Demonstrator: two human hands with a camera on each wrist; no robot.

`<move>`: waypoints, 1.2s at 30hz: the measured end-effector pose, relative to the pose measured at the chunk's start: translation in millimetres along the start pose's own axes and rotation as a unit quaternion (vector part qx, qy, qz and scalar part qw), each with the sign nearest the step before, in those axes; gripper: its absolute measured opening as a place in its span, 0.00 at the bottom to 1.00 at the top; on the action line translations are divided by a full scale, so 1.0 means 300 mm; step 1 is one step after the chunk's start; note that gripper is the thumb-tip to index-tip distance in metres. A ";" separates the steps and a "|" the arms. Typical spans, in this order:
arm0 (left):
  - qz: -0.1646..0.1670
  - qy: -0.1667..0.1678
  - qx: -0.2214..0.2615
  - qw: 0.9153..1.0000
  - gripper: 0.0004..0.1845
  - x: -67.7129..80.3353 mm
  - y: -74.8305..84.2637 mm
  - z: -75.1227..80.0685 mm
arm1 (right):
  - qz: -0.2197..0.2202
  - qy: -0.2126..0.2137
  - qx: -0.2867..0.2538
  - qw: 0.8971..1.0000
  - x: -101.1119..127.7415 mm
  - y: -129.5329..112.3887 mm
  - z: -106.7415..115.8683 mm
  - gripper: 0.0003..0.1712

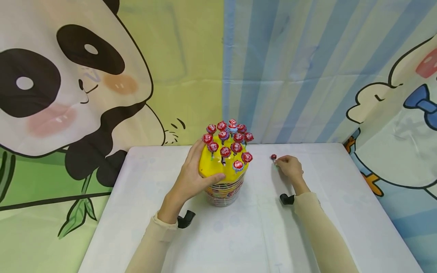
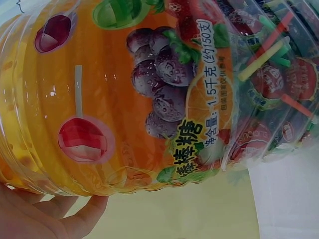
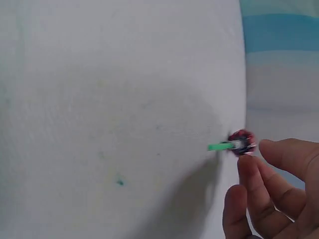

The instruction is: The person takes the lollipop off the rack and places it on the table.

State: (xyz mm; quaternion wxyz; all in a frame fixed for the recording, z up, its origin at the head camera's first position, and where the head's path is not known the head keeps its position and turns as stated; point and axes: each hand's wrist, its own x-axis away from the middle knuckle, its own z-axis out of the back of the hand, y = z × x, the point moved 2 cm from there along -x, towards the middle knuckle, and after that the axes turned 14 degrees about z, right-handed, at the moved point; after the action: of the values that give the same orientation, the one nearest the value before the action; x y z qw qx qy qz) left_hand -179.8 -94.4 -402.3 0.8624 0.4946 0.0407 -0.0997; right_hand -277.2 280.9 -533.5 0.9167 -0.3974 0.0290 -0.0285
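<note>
Sleeves (image 1: 322, 227) bottom of frame; left grip (image 1: 192, 172) clasps jar (image 1: 227, 188), centre; right grip (image 1: 290, 167) pinches lollipop (image 1: 273, 156), centre-right; slack pinch could drop it.

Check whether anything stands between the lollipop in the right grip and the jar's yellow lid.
Nothing visible fills the gap between the right grip, with its lollipop, and the yellow lid; other lollipops stand at the lid's right edge.

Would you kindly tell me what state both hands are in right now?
Left hand: holding the jar near its top.
Right hand: pinching one red-wrapped lollipop.
</note>
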 end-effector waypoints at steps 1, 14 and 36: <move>0.000 -0.001 0.000 1.000 0.58 0.000 0.000 0.000 | 0.011 0.009 -0.009 1.000 0.009 -0.014 0.006 0.19; 0.001 -0.001 -0.002 1.000 0.58 0.000 -0.006 -0.001 | 0.204 0.065 -0.209 0.954 0.218 -0.333 0.109 0.15; -0.004 -0.003 0.006 1.000 0.58 0.004 -0.006 0.001 | 0.407 0.010 -0.311 0.859 0.390 -0.619 0.058 0.15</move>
State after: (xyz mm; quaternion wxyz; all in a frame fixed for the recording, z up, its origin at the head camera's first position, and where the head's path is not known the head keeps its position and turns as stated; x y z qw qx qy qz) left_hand -179.1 -95.6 -403.8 0.8593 0.4991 0.0395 -0.1051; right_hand -164.7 158.0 -389.6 0.6748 -0.6143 0.2052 0.3538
